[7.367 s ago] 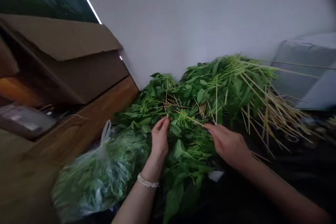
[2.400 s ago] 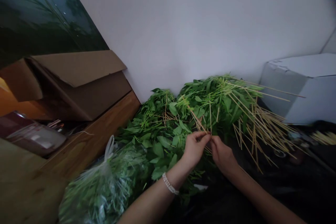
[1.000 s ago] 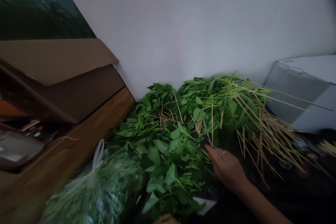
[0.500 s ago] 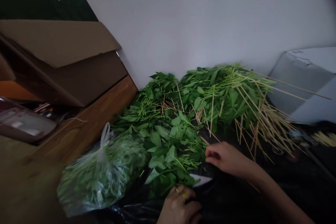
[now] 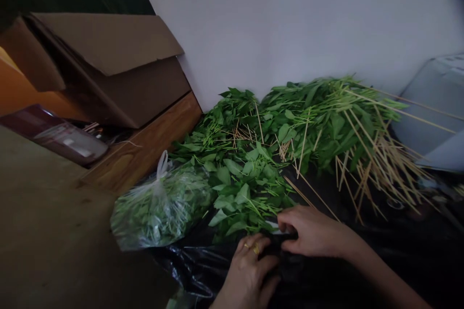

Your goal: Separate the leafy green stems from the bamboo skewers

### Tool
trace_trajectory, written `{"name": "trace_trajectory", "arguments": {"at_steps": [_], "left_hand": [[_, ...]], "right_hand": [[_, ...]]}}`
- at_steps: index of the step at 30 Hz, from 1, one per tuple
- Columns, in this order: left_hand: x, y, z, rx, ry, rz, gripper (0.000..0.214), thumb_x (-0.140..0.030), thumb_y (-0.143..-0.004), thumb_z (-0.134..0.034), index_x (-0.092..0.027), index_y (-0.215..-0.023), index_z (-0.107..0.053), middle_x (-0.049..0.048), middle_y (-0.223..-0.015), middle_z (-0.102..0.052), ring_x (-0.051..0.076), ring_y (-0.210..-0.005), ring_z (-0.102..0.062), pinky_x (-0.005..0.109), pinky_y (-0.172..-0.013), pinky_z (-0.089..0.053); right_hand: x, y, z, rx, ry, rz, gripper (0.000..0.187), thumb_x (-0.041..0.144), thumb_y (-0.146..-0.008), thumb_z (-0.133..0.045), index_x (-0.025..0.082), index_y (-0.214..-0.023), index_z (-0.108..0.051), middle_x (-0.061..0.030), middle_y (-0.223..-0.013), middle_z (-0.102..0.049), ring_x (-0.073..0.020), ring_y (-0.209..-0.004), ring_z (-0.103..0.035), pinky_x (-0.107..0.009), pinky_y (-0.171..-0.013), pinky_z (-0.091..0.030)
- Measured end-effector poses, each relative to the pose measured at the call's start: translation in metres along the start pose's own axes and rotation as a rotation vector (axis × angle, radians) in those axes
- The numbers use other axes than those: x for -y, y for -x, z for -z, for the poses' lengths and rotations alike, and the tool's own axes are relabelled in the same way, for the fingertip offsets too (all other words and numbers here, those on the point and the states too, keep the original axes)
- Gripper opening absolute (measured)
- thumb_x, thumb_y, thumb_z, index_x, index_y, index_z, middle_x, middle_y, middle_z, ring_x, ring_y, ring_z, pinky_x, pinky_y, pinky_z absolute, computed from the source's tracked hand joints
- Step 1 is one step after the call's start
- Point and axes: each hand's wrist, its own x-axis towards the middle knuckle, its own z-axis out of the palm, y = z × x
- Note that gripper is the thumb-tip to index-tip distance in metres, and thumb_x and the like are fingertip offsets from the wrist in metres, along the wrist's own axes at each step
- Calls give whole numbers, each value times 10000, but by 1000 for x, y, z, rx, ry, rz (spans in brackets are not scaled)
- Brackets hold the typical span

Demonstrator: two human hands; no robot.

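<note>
In the bottom centre of the frame, the left hand (image 5: 250, 270) is resting on a black plastic sheet (image 5: 206, 263), its fingers curling; I cannot tell whether its grip is clamping the plastic. Just right of it, the right hand (image 5: 315, 231) is bending inward, thumb and forefinger showing a gap, but whether its grip is pinching anything I cannot tell. The loose leafy greens (image 5: 250, 195) are lying in the centre of the frame, just above the 2 hands. A clear plastic bag (image 5: 159, 222) is holding more greens at centre left. A larger leafy bundle (image 5: 308, 101) is sitting upper right of centre, with pale sticks (image 5: 386, 169) fanning out toward the right edge.
</note>
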Motion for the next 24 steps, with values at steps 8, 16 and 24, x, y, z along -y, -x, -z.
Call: {"name": "trace_trajectory", "arguments": {"at_steps": [8,16,24], "left_hand": [[-4,-24,-24,58,-120,-32,534,-420,-814,-634,-288,-1313,-496,93,-1367,-512,287,-1258,-456,494,-1058,-370],[0,-37,21,-110,-64,-144,306,-163,-901,-471,-228,-1170,-601,74,-1179,-648,185,-1120,-573,338,-962,-463],[60,-79,56,205,-371,-26,754,-124,-665,-643,-255,-1373,-419,105,-1392,-485,321,-1351,-332,543,-1086,-257]], "right_hand": [[-24,-2,5,-49,271,-181,238,47,-703,-474,217,-722,-639,-54,-752,-680,-205,-742,-637,-270,-571,-323],[-36,-2,7,-128,291,-270,291,-3,-693,-453,191,-756,-660,-85,-773,-685,-206,-716,-651,-269,-552,-303],[-22,-5,16,23,322,-342,289,20,-725,-443,173,-842,-658,-102,-858,-682,-215,-796,-653,-259,-560,-288]]}}
